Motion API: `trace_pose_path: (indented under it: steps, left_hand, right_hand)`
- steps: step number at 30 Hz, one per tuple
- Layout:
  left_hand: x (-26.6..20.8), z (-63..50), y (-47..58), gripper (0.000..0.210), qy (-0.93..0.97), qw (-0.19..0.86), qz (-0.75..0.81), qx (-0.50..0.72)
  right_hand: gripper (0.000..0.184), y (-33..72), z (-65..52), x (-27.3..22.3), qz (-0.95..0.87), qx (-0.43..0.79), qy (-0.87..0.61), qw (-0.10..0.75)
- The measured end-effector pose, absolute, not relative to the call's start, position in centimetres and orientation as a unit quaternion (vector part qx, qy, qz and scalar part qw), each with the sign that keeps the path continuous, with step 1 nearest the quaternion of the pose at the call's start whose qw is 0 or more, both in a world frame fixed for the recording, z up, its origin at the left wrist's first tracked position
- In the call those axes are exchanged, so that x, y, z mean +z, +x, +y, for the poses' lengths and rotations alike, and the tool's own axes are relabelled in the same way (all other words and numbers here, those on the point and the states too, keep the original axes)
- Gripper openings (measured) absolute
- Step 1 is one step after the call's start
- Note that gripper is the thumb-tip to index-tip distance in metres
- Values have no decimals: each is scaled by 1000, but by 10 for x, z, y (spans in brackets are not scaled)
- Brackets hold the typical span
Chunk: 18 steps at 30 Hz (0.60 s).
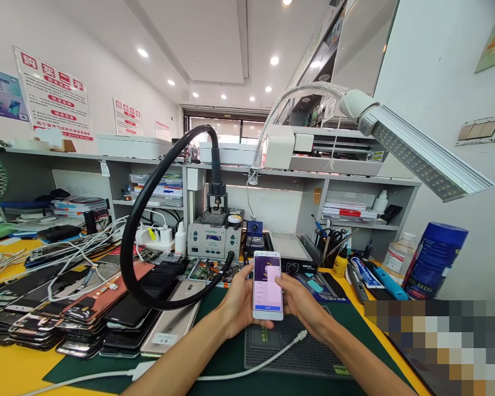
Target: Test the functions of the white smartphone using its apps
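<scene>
A white smartphone (268, 314) with its screen lit is held upright above the work mat. My left hand (236, 301) wraps around its left side, fingers reaching underneath. On the right edge my right hand (303, 300) grips the phone, with the thumb over the screen. Below both hands lies a dark textured pad (280, 352) on a green mat (214, 357). A white charging cable (251, 374) runs across the pad, its loose plug close to my right forearm.
Stacked phones and phone parts (28, 308) crowd the left side. A hot-air station (214, 239) with a thick black hose (127, 242) stands behind. At right are a tool holder (330, 245), a blue can (435, 261) and a bottle (398, 256). A lamp (429, 154) hangs above.
</scene>
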<state>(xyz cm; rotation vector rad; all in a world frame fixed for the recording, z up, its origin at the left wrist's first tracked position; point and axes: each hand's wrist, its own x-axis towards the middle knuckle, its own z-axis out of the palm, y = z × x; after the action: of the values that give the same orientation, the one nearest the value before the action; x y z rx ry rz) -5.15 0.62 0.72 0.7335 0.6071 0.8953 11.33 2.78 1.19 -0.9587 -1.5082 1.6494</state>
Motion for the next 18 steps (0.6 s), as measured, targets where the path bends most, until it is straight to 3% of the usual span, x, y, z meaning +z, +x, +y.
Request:
trace_pose_path:
  steps: [18]
  left_hand:
    - [8,5,-52,71,337,793,284,421]
  right_hand:
    - [49,115,28,11,-625,604,-366,333]
